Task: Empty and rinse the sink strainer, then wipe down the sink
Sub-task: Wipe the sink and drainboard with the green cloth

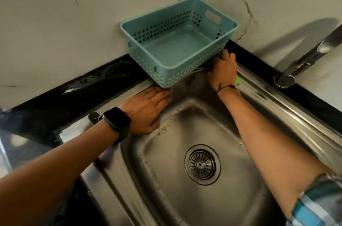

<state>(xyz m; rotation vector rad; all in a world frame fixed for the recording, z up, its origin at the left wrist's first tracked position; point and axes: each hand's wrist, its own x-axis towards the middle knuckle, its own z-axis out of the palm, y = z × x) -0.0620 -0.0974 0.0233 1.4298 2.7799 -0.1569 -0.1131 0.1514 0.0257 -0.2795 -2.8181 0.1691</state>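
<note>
- We are seeing, nearest the camera, our two bare forearms reaching over the square stainless-steel sink, its basin dotted with water drops.
- The round metal slotted sink strainer is sitting in the drain at the basin's bottom.
- We are laying our left hand, fingers straight and holding nothing, flat on the sink's rim; a black smartwatch is circling that wrist.
- We are pressing our right hand down on a green sponge at the sink's far corner; only a sliver is showing, so how the fingers lie we cannot tell.
- A teal perforated plastic basket is sitting on the black table, just beside both hands.
- A steel faucet is standing at right.
</note>
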